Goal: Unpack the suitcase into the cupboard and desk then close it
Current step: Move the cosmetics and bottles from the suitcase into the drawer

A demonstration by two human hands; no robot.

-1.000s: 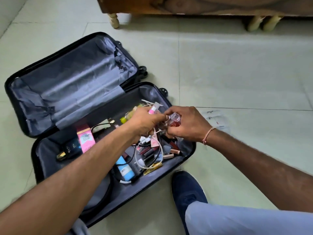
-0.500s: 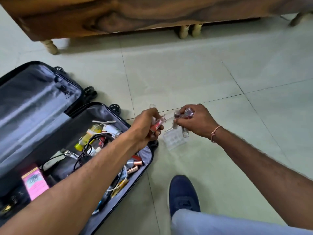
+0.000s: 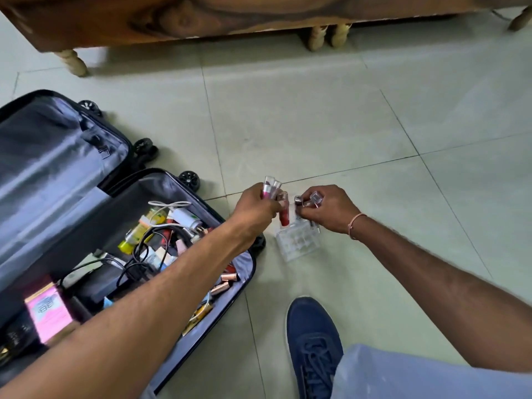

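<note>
Beside the open suitcase (image 3: 161, 197), over a clear organizer (image 3: 298, 243) on the floor (image 3: 316, 125), left hand (image 3: 254, 205) grips lipstick tubes (image 3: 283, 213); right hand (image 3: 328, 208) pinches small clear bottles (image 3: 312, 200).

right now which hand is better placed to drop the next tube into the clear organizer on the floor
Probably the left hand: its red tube already points down at the clear organizer. The right hand grips small bottles slightly higher.
</note>
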